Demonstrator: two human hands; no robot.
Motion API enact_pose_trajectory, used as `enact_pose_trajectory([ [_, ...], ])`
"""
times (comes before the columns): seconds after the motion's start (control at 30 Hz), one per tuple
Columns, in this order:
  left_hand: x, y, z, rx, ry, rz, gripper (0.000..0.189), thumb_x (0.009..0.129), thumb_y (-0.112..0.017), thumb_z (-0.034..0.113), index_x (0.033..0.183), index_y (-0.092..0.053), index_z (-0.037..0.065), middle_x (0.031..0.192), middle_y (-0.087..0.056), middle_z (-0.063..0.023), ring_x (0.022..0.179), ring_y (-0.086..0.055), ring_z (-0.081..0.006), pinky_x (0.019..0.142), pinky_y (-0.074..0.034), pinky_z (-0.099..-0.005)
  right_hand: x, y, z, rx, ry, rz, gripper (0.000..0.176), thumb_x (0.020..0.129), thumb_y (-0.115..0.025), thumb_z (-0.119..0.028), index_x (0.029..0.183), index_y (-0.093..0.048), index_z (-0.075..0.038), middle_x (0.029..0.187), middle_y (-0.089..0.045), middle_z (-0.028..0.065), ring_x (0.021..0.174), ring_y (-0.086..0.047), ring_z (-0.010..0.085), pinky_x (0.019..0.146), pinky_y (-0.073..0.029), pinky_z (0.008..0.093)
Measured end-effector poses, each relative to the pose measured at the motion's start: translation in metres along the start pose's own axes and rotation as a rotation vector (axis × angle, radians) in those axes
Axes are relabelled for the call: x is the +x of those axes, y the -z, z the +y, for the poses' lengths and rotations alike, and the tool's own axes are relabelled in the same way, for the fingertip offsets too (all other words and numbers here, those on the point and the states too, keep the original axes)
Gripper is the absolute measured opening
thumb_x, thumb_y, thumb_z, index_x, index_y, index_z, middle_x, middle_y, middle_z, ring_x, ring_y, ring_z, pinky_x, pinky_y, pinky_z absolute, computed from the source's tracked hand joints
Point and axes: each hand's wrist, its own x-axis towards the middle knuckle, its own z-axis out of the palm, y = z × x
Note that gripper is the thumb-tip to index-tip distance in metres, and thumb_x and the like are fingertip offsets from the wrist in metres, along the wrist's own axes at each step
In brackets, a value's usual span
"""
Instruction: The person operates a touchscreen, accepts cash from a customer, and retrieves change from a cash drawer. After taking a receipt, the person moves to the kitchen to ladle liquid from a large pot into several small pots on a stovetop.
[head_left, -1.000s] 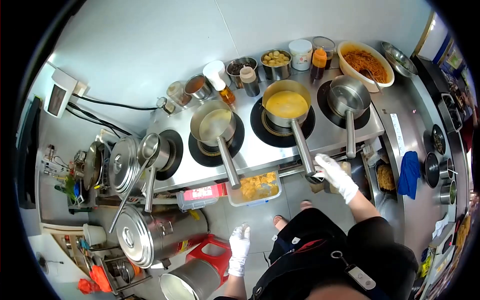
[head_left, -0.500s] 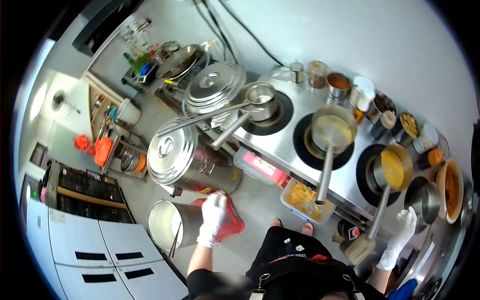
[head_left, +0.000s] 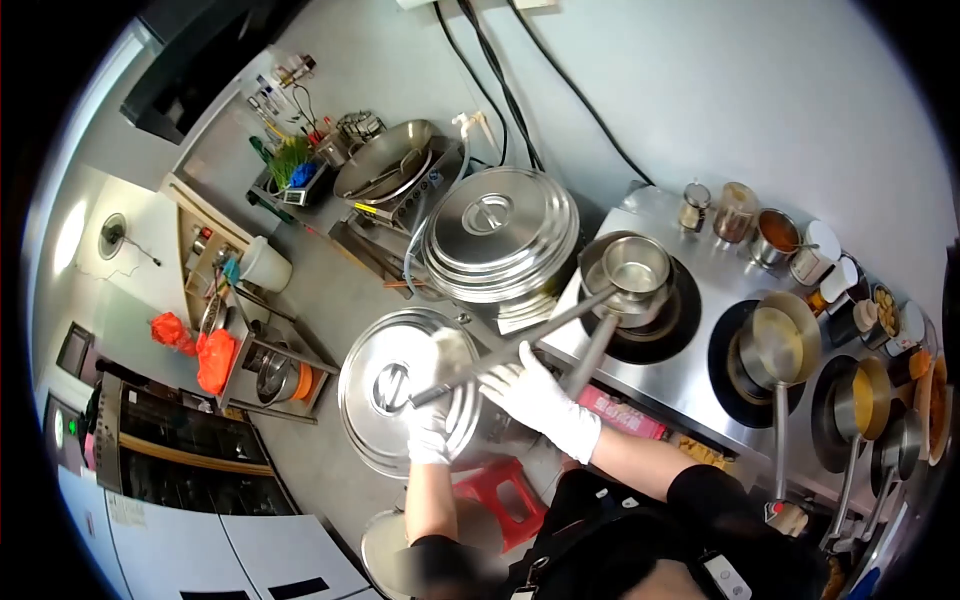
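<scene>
My left hand (head_left: 428,425), gloved in white, is over the round steel lid (head_left: 372,352) of a large pot, near the end of the long ladle handle (head_left: 480,366). Glare washes out its fingers, so its grip cannot be made out. My right hand (head_left: 545,400), also gloved, has its fingers apart just below that handle, thumb up close to it. The ladle bowl (head_left: 636,264) rests in a saucepan (head_left: 598,262) on the nearest burner. Another large lidded pot (head_left: 505,225) stands behind.
More saucepans (head_left: 783,345) sit on burners to the right, with spice jars (head_left: 735,210) along the wall. A red stool (head_left: 505,500) and a metal bucket (head_left: 385,545) are on the floor. A wok (head_left: 385,155) stands at the back left, beyond the pots.
The view has swung left. My left hand has moved up over the pot lid, and my right hand has come across from the far right to the ladle handle.
</scene>
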Motion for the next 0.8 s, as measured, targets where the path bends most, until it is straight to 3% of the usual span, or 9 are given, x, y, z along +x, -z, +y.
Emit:
enact_pose_trajectory([
  [0.07,0.025,0.004,0.04,0.031,0.235,-0.407,0.031,0.092,-0.06,0.022,0.113,-0.062,0.0,0.095,-0.066,-0.0074,0.087,-0.061,-0.0133,0.084,-0.049,-0.0284,0.014,-0.025,-0.003,0.0,0.072,-0.262,0.048,0.098,-0.047,-0.031,0.127,-0.042,0.006,0.121,-0.055,0.0193,0.12,-0.05,0.0301,0.107,-0.037,0.0402],
  [0.13,0.073,-0.007,0.04,-0.127,0.102,-0.467,0.031,0.092,-0.06,0.02,0.116,-0.063,-0.001,0.094,-0.069,-0.0078,0.085,-0.061,-0.011,0.079,-0.048,-0.0258,0.005,-0.05,-0.021,-0.168,0.191,0.071,0.029,0.093,-0.052,-0.014,0.116,-0.05,0.004,0.109,-0.061,0.0154,0.11,-0.056,0.0299,0.102,-0.042,0.0406],
  [0.2,0.145,-0.027,0.024,0.098,0.209,-0.358,0.032,0.089,-0.064,0.023,0.11,-0.066,0.0,0.1,-0.069,-0.0092,0.091,-0.063,-0.0132,0.083,-0.049,-0.028,-0.027,-0.076,-0.039,-0.162,0.22,0.073,0.031,0.092,-0.057,-0.017,0.114,-0.052,0.004,0.107,-0.061,0.0142,0.107,-0.057,0.0283,0.101,-0.041,0.0393],
  [0.27,0.229,-0.06,-0.067,0.254,0.085,-0.113,0.036,0.085,-0.067,0.027,0.11,-0.066,0.0,0.1,-0.069,-0.0152,0.099,-0.066,-0.0227,0.084,-0.05,-0.0334,-0.065,-0.092,-0.061,-0.085,0.201,0.062,0.036,0.092,-0.06,-0.02,0.115,-0.052,0.005,0.099,-0.061,0.0075,0.093,-0.061,0.0181,0.083,-0.051,0.0284],
  [0.4,0.333,-0.114,-0.136,0.803,0.331,0.048,0.045,0.077,-0.073,0.038,0.101,-0.064,0.0,0.097,-0.069,-0.0203,0.099,-0.065,-0.0347,0.086,-0.051,-0.042,-0.145,-0.127,-0.083,-0.229,0.465,0.275,0.041,0.098,-0.049,-0.028,0.115,-0.054,0.009,0.097,-0.065,0.0211,0.082,-0.069,0.0233,0.064,-0.061,0.0314],
  [0.57,0.385,-0.134,-0.187,0.838,0.318,-0.026,0.038,0.079,-0.067,0.036,0.097,-0.065,0.002,0.095,-0.069,-0.02,0.091,-0.068,-0.0342,0.081,-0.053,-0.0414,-0.2,-0.139,-0.069,-0.345,0.594,0.56,0.059,0.091,-0.052,-0.029,0.126,-0.039,0.017,0.096,-0.064,0.0227,0.056,-0.063,0.019,0.047,-0.056,0.0283],
  [0.6,0.39,-0.136,-0.189,0.882,0.309,0.027,0.035,0.081,-0.064,0.034,0.094,-0.065,0.002,0.09,-0.069,-0.0196,0.087,-0.068,-0.0338,0.079,-0.054,-0.0418,-0.215,-0.117,-0.077,-0.272,0.505,0.368,0.061,0.089,-0.051,-0.02,0.132,-0.031,0.019,0.091,-0.062,0.0249,0.054,-0.059,0.0199,0.042,-0.054,0.0316],
  [0.63,0.39,-0.131,-0.193,0.935,0.303,0.078,0.032,0.082,-0.06,0.033,0.091,-0.065,0.003,0.085,-0.07,-0.0191,0.082,-0.069,-0.0334,0.076,-0.054,-0.0421,-0.225,-0.104,-0.083,-0.312,0.593,0.605,0.061,0.086,-0.054,-0.017,0.13,-0.033,0.019,0.087,-0.06,0.0235,0.048,-0.05,0.016,0.037,-0.048,0.0273],
  [0.8,0.372,-0.064,-0.191,1.154,-0.039,0.215,0.022,0.085,-0.054,0.027,0.079,-0.061,0.007,0.062,-0.066,-0.0125,0.058,-0.067,-0.0284,0.057,-0.054,-0.0402,-0.245,-0.082,-0.106,-0.507,0.462,0.711,0.055,0.085,-0.064,-0.027,0.118,-0.046,0.012,0.073,-0.06,0.0115,0.046,-0.053,0.0157,0.038,-0.04,0.0245],
])
